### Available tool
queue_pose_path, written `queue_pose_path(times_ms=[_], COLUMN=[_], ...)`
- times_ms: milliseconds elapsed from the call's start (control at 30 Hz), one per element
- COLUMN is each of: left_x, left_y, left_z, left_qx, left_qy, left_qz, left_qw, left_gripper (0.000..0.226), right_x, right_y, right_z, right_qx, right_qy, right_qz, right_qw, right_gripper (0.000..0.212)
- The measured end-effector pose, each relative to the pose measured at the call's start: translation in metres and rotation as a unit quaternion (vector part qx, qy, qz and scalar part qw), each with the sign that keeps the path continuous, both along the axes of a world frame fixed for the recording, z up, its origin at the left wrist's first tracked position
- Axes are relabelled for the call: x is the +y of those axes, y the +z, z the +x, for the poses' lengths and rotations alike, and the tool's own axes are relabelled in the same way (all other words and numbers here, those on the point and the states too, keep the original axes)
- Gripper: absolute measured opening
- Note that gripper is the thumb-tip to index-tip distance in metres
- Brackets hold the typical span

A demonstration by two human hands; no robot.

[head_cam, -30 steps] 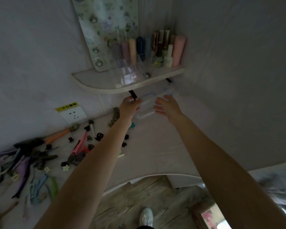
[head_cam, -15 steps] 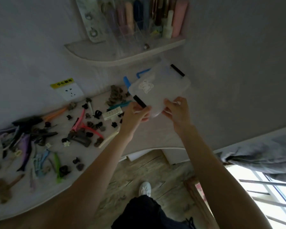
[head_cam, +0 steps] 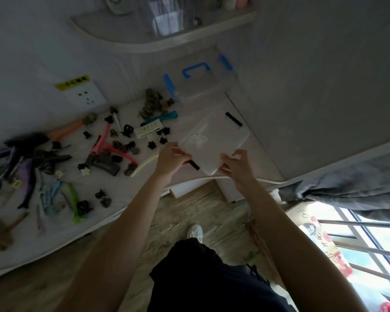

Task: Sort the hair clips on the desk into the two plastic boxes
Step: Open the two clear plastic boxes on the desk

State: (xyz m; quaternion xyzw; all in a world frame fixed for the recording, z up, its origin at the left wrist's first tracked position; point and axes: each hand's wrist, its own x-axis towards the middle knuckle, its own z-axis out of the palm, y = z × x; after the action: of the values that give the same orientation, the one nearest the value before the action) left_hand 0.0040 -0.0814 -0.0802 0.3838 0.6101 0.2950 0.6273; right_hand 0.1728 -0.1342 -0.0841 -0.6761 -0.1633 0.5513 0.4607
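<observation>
I hold a clear plastic box with black latches (head_cam: 214, 140) low over the desk's right end. My left hand (head_cam: 171, 157) grips its near left corner and my right hand (head_cam: 235, 164) grips its near right corner. A second clear box with blue latches (head_cam: 198, 79) stands behind it against the wall. Several hair clips lie scattered over the white desk (head_cam: 54, 235): a pink clip (head_cam: 104, 143), a green clip (head_cam: 73, 199), a teal clip (head_cam: 164, 115), small black claw clips (head_cam: 127, 130) and a pile of brown clips (head_cam: 152, 104).
A curved wall shelf (head_cam: 144, 39) with a clear organiser hangs above the boxes. A wall socket (head_cam: 86, 95) sits behind the clips. A grey curtain (head_cam: 351, 183) and a window are at the right. Wooden floor and my shoe (head_cam: 195, 230) lie below the desk edge.
Both hands reached under the shelf, took the black-latched box and pulled it down and toward me; it now sits low over the desk. The blue-latched box behind it has come into view.
</observation>
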Motion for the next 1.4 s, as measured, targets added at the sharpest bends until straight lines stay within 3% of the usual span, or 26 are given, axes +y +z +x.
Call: queue_pose_path(times_ms=[100, 133, 200, 233, 300, 467, 733, 833, 900, 1000, 1033, 1067, 1100, 1200, 1233, 1400], left_x=[0.009, 0.012, 0.018, 0.021, 0.026, 0.023, 0.018, 0.017, 0.016, 0.019, 0.019, 0.021, 0.02, 0.018, 0.018, 0.027], left_y=[-0.003, -0.005, -0.008, -0.009, -0.011, -0.015, -0.019, -0.02, -0.019, -0.019, -0.019, -0.018, -0.017, -0.014, -0.015, -0.017], left_z=[-0.008, -0.013, -0.023, -0.029, -0.037, -0.041, -0.039, -0.039, -0.037, -0.032, -0.03, -0.027, -0.026, -0.021, -0.02, -0.015], left_qx=[0.043, 0.049, 0.04, 0.033, 0.028, 0.048, 0.086, 0.09, 0.081, 0.057, 0.054, 0.055, 0.059, 0.087, 0.101, 0.038], left_qy=[-0.051, -0.057, -0.057, -0.053, -0.04, 0.021, 0.023, 0.01, 0.022, 0.036, 0.024, 0.001, -0.021, -0.052, -0.048, -0.03], left_qz=[0.015, 0.02, 0.018, 0.016, 0.019, 0.056, 0.073, 0.074, 0.074, 0.065, 0.064, 0.071, 0.082, 0.122, 0.128, 0.07], left_qw=[0.998, 0.997, 0.997, 0.998, 0.999, 0.997, 0.993, 0.993, 0.994, 0.996, 0.996, 0.996, 0.995, 0.987, 0.986, 0.996], left_gripper=[0.044, 0.045, 0.042, 0.041, 0.042, 0.037, 0.042, 0.043, 0.04, 0.035, 0.034, 0.033, 0.031, 0.033, 0.031, 0.022], right_x=[0.001, 0.001, 0.005, 0.012, 0.027, 0.061, 0.07, 0.066, 0.054, 0.031, 0.025, 0.019, 0.015, 0.015, 0.016, 0.019], right_y=[0.002, 0.003, 0.006, 0.009, 0.015, 0.012, 0.001, -0.005, 0.0, 0.005, 0.002, 0.0, -0.002, 0.01, 0.014, 0.018], right_z=[0.003, 0.006, 0.019, 0.026, 0.034, 0.031, 0.035, 0.039, 0.035, 0.023, 0.021, 0.019, 0.017, 0.018, 0.022, 0.038], right_qx=[0.023, -0.038, -0.242, -0.323, -0.395, -0.392, -0.383, -0.473, -0.531, -0.619, -0.632, -0.637, -0.635, -0.598, -0.595, -0.641], right_qy=[-0.004, 0.004, 0.03, 0.042, 0.076, 0.195, 0.182, 0.217, 0.227, 0.355, 0.405, 0.438, 0.447, 0.382, 0.372, 0.49], right_qz=[-0.02, -0.028, -0.023, 0.0, 0.039, -0.004, -0.026, -0.021, 0.088, 0.274, 0.299, 0.3, 0.297, 0.311, 0.308, 0.213], right_qw=[1.0, 0.999, 0.97, 0.945, 0.915, 0.899, 0.905, 0.853, 0.812, 0.644, 0.59, 0.559, 0.556, 0.632, 0.642, 0.551], right_gripper=[0.036, 0.043, 0.059, 0.059, 0.047, 0.034, 0.022, 0.028, 0.034, 0.033, 0.032, 0.032, 0.029, 0.008, 0.007, 0.042])
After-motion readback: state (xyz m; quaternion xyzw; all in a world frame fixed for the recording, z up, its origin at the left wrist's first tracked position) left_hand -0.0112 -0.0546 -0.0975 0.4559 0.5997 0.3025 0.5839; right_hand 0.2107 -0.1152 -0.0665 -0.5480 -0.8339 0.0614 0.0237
